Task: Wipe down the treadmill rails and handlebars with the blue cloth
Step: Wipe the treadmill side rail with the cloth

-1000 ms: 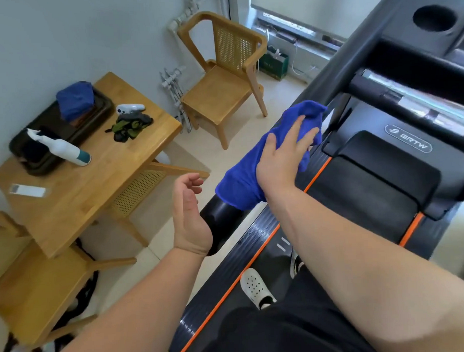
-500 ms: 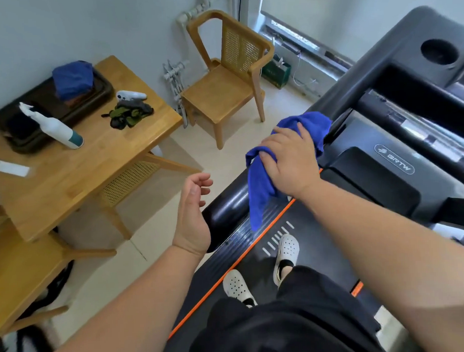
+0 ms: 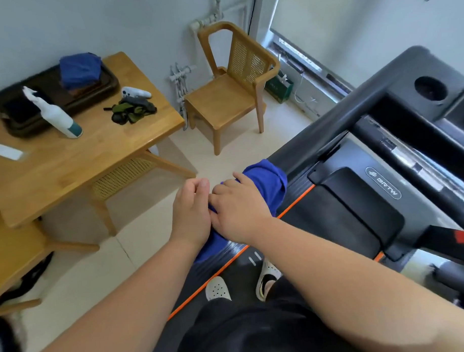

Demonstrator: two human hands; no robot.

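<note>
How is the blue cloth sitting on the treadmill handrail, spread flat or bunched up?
Bunched up: the blue cloth wraps over the handrail in thick folds, in the grip of the right hand.

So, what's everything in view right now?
Treadmill: one, black with orange trim, right.
Blue cloth: one, over the treadmill's left handrail.
Table: one, wooden, left.
Tray: one, black, on the table.
Second cloth: one, blue, on the tray.
Spray bottle: one, white and teal, by the tray.
Controller: one, white, on the table.
Strap bundle: one, dark green, beside the controller.
Chairs: two, wooden, by the wall and lower left.
Bag: one, green, floor by the window.
Shoes: two, white, on the belt.
Right hand: grips the blue cloth.
Left hand: fingers curled beside it, hold unclear.
</note>
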